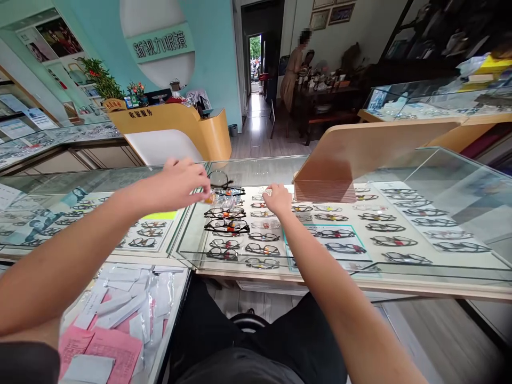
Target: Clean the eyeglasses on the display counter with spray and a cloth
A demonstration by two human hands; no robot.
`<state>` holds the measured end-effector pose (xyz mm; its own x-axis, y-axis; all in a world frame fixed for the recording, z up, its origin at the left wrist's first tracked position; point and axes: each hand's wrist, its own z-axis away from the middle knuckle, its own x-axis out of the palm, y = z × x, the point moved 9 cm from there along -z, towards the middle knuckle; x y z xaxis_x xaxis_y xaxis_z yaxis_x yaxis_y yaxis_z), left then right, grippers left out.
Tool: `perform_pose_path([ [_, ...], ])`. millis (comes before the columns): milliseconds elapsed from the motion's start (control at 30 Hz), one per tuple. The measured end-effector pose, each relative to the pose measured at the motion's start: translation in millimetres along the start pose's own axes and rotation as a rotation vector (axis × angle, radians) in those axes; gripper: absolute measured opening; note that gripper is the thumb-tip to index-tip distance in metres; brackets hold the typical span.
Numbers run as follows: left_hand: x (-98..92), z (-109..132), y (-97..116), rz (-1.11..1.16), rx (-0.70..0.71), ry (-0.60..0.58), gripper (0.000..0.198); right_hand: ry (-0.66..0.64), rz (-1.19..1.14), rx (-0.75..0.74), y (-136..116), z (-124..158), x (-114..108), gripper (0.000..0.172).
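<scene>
My left hand (181,182) reaches out over the glass display case (280,170). Its fingers pinch a small clear plastic bag with an orange tag (218,199). My right hand (277,199) is closed on top of the glass, just right of that bag. What its fingers hold, if anything, is hidden. A pair of black-framed glasses (224,182) lies on the glass just beyond the bag. Under the glass lie rows of spectacle frames (228,226), directly below both hands.
A tray of paper slips and small plastic bags (116,314) sits at lower left. A wooden counter panel (352,154) rises to the right behind the case. Another person (294,69) stands at a table in the back. An orange reception desk (168,128) is at back left.
</scene>
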<state>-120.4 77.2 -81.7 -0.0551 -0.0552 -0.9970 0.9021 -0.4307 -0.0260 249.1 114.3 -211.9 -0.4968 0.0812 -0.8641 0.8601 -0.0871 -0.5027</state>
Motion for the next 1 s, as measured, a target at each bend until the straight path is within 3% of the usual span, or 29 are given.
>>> perform_pose_path([
  [67, -8.0, -71.2, 6.9, -0.058, 0.062, 0.072, 0.064, 0.002, -0.006, -0.004, -0.3, -0.8, 0.1, 0.037],
  [133, -16.0, -122.4, 26.2, -0.089, 0.091, 0.107, 0.061, 0.003, -0.011, -0.006, -1.5, -1.4, -0.1, 0.037],
  [267, -9.1, -170.8, 63.5, -0.068, 0.056, 0.042, 0.039, 0.002, -0.013, -0.005, -5.1, -1.0, -1.4, 0.038],
  [467, 42.8, -202.0, 73.0, -0.053, -0.019, -0.083, 0.028, -0.009, -0.019, 0.007, -7.5, 1.1, -0.7, 0.04],
  [567, 59.0, -212.2, 69.9, -0.043, -0.023, -0.145, 0.029, -0.018, -0.023, 0.013, -7.2, 1.4, 0.6, 0.04],
  [867, 59.7, -212.2, 69.4, -0.035, -0.049, -0.218, 0.037, -0.027, -0.023, 0.018, -8.8, 3.3, -1.3, 0.04],
  [1000, 55.3, -210.5, 72.0, -0.03, -0.077, -0.196, 0.052, -0.026, -0.022, 0.019, -8.6, 3.4, -2.2, 0.04],
])
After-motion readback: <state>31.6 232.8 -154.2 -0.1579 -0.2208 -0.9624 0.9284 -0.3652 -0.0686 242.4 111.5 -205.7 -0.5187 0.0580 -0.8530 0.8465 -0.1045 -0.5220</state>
